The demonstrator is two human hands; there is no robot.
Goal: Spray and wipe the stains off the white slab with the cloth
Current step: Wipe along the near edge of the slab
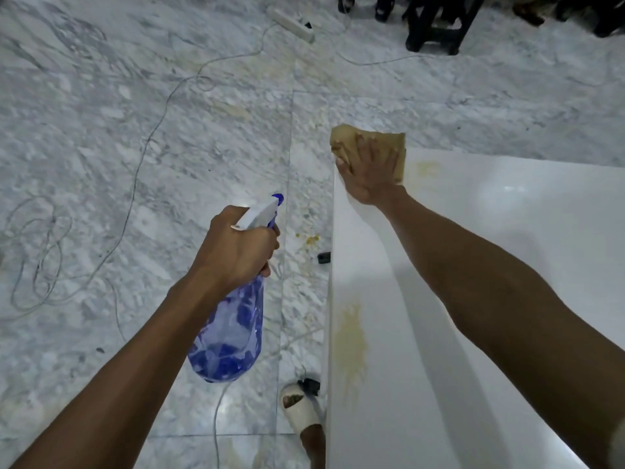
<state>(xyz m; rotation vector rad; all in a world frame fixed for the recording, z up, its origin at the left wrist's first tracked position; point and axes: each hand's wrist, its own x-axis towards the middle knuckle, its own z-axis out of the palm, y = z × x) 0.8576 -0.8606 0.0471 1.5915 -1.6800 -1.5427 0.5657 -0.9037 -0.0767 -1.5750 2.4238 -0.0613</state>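
The white slab occupies the right side of the view, its left edge running from near to far. Two yellowish stains remain on it: a stain close to the near left edge and a fainter mark at the far left corner, just right of the cloth. The tan cloth lies on that far left corner, overhanging the far edge. The right hand presses flat on the cloth, fingers straight and spread; its grip is not closed round anything. The left hand is held over the floor left of the slab, its grip wrapped round the neck of a blue translucent spray bottle with a white head. Below lies a grey marble floor carrying loose cables, a power strip, yellowish spatter and a sandalled foot beside the slab.
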